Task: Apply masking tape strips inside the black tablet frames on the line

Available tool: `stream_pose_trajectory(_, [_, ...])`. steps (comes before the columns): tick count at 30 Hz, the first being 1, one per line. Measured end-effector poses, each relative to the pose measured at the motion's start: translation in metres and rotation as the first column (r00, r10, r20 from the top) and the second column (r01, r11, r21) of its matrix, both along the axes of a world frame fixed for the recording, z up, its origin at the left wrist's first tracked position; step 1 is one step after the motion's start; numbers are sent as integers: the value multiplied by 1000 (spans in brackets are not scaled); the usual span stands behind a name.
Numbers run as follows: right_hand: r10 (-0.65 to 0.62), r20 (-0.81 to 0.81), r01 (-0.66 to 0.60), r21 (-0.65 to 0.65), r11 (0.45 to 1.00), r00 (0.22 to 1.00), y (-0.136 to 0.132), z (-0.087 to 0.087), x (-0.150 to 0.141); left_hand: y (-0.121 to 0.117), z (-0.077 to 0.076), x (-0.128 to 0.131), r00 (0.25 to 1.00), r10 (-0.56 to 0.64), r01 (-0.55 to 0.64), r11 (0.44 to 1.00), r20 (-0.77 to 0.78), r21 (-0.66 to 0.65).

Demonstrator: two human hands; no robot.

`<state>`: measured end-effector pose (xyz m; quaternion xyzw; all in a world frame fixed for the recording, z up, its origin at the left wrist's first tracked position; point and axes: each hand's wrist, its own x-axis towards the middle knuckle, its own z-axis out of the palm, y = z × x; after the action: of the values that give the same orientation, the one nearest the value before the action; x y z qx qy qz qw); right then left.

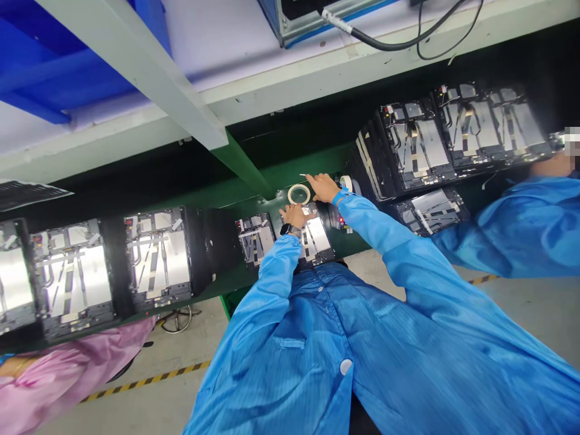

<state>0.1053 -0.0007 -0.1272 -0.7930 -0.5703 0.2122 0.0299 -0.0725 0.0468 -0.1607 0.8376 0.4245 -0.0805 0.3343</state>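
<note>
My left hand (295,219) lies over the upper part of a flat electronic panel (317,234) with a silver plate and dark strips. Its fingers are spread, and a watch sits on that wrist. Just beyond and to the right, my right hand (322,187) is raised above the bench with fingers closed. A small pale strip, perhaps tape, sticks out at its fingertips. Close to both hands lies a roll of pale tape (290,196). A second white roll (347,183) stands by my right wrist. Left of my left hand rests another panel (256,240).
Stacks of similar panels stand at the left (158,260) and right (419,145) of the green bench (312,163). A white shelf edge (281,90) and post (149,72) hang over it. People's sleeves, pink (81,374) and blue (530,229), reach in from both sides.
</note>
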Motion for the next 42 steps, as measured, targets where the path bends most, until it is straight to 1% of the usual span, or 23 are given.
stream_pose_trajectory(2, [-69, -68, 74, 69, 995, 995, -4, 4, -4, 3, 8, 0, 999, -29, 29, 999, 27, 23])
stream_pose_trajectory(4, [-151, -199, 175, 107, 979, 968, -13, 6, -17, 12, 16, -7, 992, -62, 62, 998, 107, 8])
stream_pose_trajectory(6, [-181, -323, 232, 125, 965, 929, -24, 5, -38, 24, 22, -27, 969, -72, 83, 996, 236, -38])
stream_pose_trajectory(7, [-168, -366, 229, 129, 965, 915, -30, 2, -51, 30, 23, -41, 953, -48, 69, 996, 300, -58])
stream_pose_trajectory(8, [-142, -395, 210, 132, 969, 907, -35, -1, -65, 35, 21, -57, 937, -1, 28, 997, 350, -72])
stream_pose_trajectory(10, [-88, -424, 157, 131, 979, 901, -41, -10, -92, 41, 13, -89, 904, 165, -134, 985, 394, -104])
stream_pose_trajectory(12, [-66, -432, 137, 134, 981, 899, -42, -19, -114, 41, 1, -116, 861, 339, -298, 941, 380, -163])
stream_pose_trajectory(13, [-62, -438, 137, 143, 980, 897, -40, -24, -123, 39, -5, -125, 838, 403, -353, 914, 367, -198])
stream_pose_trajectory(15, [-46, -457, 140, 175, 974, 889, -33, -32, -134, 31, -17, -135, 805, 479, -404, 875, 350, -268])
stream_pose_trajectory(18, [-27, -467, 146, 221, 964, 884, -21, -39, -138, 16, -30, -133, 780, 523, -411, 843, 344, -348])
stream_pose_trajectory(22, [-25, -468, 143, 219, 965, 884, -11, -42, -135, 2, -43, -124, 745, 574, -430, 803, 339, -412])
stream_pose_trajectory(25, [-3, -449, 111, 215, 970, 894, -10, -41, -132, -1, -52, -120, 700, 622, -435, 761, 351, -482])
stream_pose_trajectory(28, [34, -416, 86, 266, 960, 909, -9, -40, -132, 1, -57, -117, 665, 670, -437, 708, 331, -555])
stream_pose_trajectory(30, [74, -409, 56, 295, 954, 910, -7, -37, -131, 4, -56, -115, 652, 693, -445, 678, 307, -586])
stream_pose_trajectory(31, [88, -409, 37, 290, 956, 908, -5, -36, -130, 5, -55, -114, 650, 700, -447, 666, 294, -598])
stream_pose_trajectory(35, [99, -400, -22, 192, 981, 911, 0, -28, -124, 8, -48, -113, 668, 704, -439, 636, 244, -634])
stream_pose_trajectory(39, [77, -404, -19, 146, 989, 912, 1, -27, -118, 8, -41, -115, 680, 702, -434, 618, 211, -655])
stream_pose_trajectory(42, [72, -409, -8, 157, 988, 910, 2, -30, -117, 8, -38, -117, 673, 714, -422, 585, 194, -692])
